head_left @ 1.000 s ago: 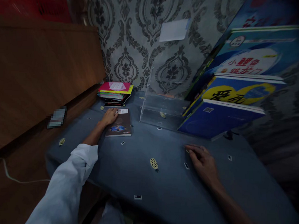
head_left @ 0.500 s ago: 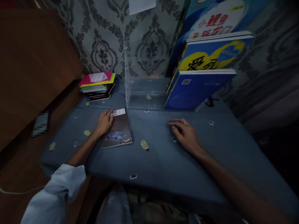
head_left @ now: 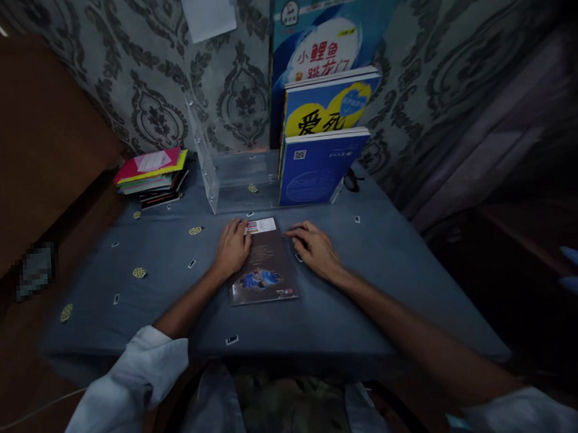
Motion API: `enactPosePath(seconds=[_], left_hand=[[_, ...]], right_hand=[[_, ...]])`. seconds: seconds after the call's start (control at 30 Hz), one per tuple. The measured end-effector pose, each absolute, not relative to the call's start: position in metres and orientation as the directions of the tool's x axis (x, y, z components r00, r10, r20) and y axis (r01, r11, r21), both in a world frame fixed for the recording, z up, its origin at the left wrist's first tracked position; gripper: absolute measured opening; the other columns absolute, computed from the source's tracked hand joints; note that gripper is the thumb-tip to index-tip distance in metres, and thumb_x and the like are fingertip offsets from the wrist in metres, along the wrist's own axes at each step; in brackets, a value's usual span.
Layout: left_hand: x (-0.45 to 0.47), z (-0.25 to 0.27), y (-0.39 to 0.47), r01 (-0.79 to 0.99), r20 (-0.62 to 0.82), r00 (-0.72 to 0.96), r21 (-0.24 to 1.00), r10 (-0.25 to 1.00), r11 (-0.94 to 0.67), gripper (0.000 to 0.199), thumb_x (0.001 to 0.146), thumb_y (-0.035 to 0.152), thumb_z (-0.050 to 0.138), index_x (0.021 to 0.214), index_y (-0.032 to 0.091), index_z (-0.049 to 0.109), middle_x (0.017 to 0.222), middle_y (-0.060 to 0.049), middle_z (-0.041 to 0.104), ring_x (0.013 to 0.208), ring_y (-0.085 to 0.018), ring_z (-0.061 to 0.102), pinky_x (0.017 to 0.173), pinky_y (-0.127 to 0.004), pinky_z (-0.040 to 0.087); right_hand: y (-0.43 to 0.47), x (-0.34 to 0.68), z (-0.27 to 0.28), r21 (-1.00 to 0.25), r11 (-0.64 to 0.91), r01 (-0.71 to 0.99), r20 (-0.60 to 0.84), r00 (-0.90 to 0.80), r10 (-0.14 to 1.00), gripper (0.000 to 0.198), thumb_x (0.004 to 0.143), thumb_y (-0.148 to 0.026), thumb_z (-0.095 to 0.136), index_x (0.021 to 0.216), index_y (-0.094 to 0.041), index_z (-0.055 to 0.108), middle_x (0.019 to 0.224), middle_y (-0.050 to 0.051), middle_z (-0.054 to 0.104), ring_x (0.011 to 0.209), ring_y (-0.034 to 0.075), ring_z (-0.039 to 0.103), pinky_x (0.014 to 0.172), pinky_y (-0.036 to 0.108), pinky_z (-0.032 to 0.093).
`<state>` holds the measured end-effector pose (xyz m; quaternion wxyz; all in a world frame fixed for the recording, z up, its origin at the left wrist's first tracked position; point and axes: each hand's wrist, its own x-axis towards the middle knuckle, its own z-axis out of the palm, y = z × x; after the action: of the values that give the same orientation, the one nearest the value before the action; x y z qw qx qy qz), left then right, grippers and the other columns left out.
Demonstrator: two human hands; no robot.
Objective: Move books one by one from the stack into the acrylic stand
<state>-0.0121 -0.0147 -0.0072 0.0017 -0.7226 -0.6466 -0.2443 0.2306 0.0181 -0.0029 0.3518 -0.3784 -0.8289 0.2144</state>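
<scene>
A thin dark-covered book (head_left: 262, 263) lies flat on the table, with a blue picture low on its cover and a white label at the top. My left hand (head_left: 233, 246) rests on the book's upper left edge, fingers stretched forward and lying flat. To the right of the book, my right hand (head_left: 316, 248) is held low over the cloth. Its fingers point left toward the book's edge, slightly bent and apart from the thumb, with nothing in them.
Behind the book stands a clear plastic rack (head_left: 241, 180) holding upright books (head_left: 325, 169) on its right side. A stack of books and booklets (head_left: 154, 175) sits at the back left. Dark glasses (head_left: 352, 181) lie beside the rack on the blue-grey tablecloth (head_left: 177, 300).
My left hand and the dark book have moved right across the table. My right hand is now close to the book's right side. The camera view has turned to the right.
</scene>
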Motion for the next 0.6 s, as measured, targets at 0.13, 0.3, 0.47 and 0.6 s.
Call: enactPosePath(seconds=[0.13,0.3,0.47,0.6], left_hand=[[0.024,-0.003,-0.004,0.917,0.338,0.075,0.346,0.938,-0.198,0.041,0.1,0.027,0.042,0.134,0.01,0.056,0.141,-0.021,0.055,0.137,-0.03,0.047,0.117,-0.048,0.036],[0.045,-0.002,0.003,0.886,0.325,0.106,0.399,0.94,-0.238,0.041,0.099,0.023,0.044,0.134,0.005,0.057,0.142,-0.023,0.055,0.139,-0.031,0.046,0.119,-0.046,0.033],[0.026,-0.004,0.01,0.772,0.364,0.05,0.577,0.93,-0.267,0.041,0.096,0.012,0.036,0.131,0.012,0.058,0.136,-0.014,0.062,0.13,-0.023,0.055,0.114,-0.042,0.041],[0.004,0.002,0.013,0.707,0.377,-0.07,0.672,0.923,-0.221,0.041,0.091,0.007,0.034,0.115,0.016,0.067,0.115,-0.008,0.072,0.11,-0.021,0.066,0.102,-0.039,0.051]], right_hand=[[0.026,0.239,-0.004,-0.593,0.584,0.554,0.44,-0.384,0.811,0.026,0.091,-0.019,0.047,0.099,-0.019,0.071,0.113,0.011,0.066,0.107,0.027,0.061,0.095,0.044,0.05],[0.031,0.25,0.001,-0.552,0.523,0.649,0.459,-0.287,0.841,0.025,0.091,-0.021,0.047,0.098,-0.018,0.07,0.109,0.013,0.066,0.108,0.03,0.06,0.097,0.047,0.049],[0.024,0.247,0.008,-0.524,0.563,0.639,0.529,-0.274,0.803,0.027,0.092,-0.019,0.045,0.107,-0.018,0.067,0.115,0.014,0.065,0.112,0.031,0.059,0.099,0.049,0.047],[0.019,0.246,0.014,-0.496,0.554,0.668,0.544,-0.258,0.798,0.034,0.092,-0.02,0.046,0.121,-0.018,0.063,0.119,0.015,0.065,0.113,0.032,0.059,0.1,0.052,0.046]])
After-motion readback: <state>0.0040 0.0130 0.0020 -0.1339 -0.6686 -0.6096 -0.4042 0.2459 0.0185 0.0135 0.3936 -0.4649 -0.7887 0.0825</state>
